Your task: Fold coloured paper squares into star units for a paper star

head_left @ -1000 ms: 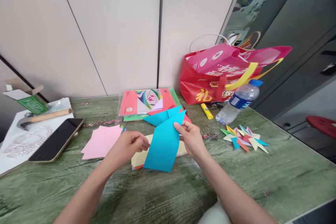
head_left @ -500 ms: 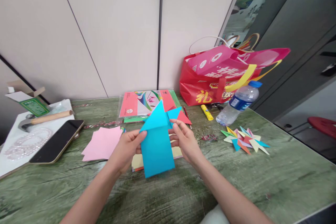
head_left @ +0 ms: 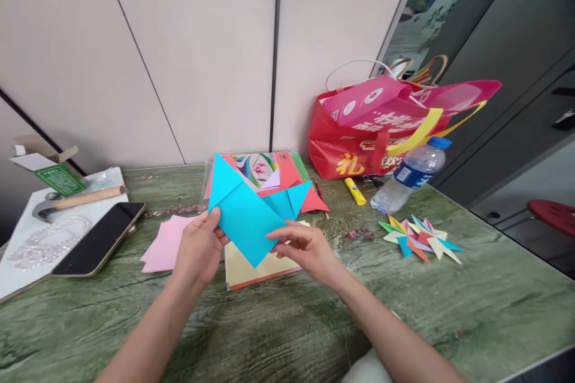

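Note:
A blue sheet of paper (head_left: 251, 221) with one folded corner pointing up at the left is held in the air, tilted. My left hand (head_left: 204, 242) pinches its left edge, thumb on top. At its lower right corner, my right hand (head_left: 300, 245) holds the paper between thumb and fingers. Behind it are a folded blue piece (head_left: 294, 198) and a red folded piece (head_left: 315, 200). Cream paper (head_left: 242, 266) lies beneath on the table, and pink sheets (head_left: 162, 248) lie to the left.
A phone (head_left: 101, 239), hammer (head_left: 85, 198) and beads (head_left: 49, 242) are on the left. Behind lies a paper pack (head_left: 215, 176). A red bag (head_left: 332, 149), glue stick (head_left: 354, 191), bottle (head_left: 411, 173) and colourful folded stars (head_left: 417, 239) stand or lie at the right.
The blue sheet has turned counterclockwise, its folded tip moving left. My left hand has shifted slightly left, and my right hand has moved down to the sheet's lower right corner.

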`<action>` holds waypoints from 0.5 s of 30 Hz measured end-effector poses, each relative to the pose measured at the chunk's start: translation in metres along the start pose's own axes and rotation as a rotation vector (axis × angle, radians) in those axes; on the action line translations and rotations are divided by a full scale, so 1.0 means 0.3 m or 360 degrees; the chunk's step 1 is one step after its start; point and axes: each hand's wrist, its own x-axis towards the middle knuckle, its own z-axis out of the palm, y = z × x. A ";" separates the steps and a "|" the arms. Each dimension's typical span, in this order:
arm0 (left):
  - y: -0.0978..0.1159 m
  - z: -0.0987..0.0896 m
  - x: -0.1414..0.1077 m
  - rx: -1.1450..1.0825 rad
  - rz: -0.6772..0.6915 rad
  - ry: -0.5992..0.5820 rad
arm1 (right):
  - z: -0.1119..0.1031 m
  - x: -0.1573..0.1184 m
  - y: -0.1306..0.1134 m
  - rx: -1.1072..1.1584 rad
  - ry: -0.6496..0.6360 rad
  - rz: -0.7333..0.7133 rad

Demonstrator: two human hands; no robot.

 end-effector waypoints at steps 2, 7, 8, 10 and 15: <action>0.000 0.009 -0.008 0.0012 -0.0015 -0.0028 | -0.002 0.001 0.007 -0.0150 0.0046 -0.0044; 0.004 0.025 -0.030 0.0069 -0.0065 -0.0238 | -0.005 0.005 0.025 -0.0170 0.0160 -0.0050; 0.005 0.026 -0.034 0.0086 -0.0078 -0.0319 | -0.004 0.005 0.025 -0.0113 0.0168 -0.0039; 0.007 0.027 -0.038 0.0116 -0.0093 -0.0456 | -0.002 0.006 0.021 0.0051 0.0187 -0.0011; 0.015 0.016 -0.035 0.0250 -0.0062 -0.0477 | -0.005 0.012 0.009 0.0340 0.0313 0.0052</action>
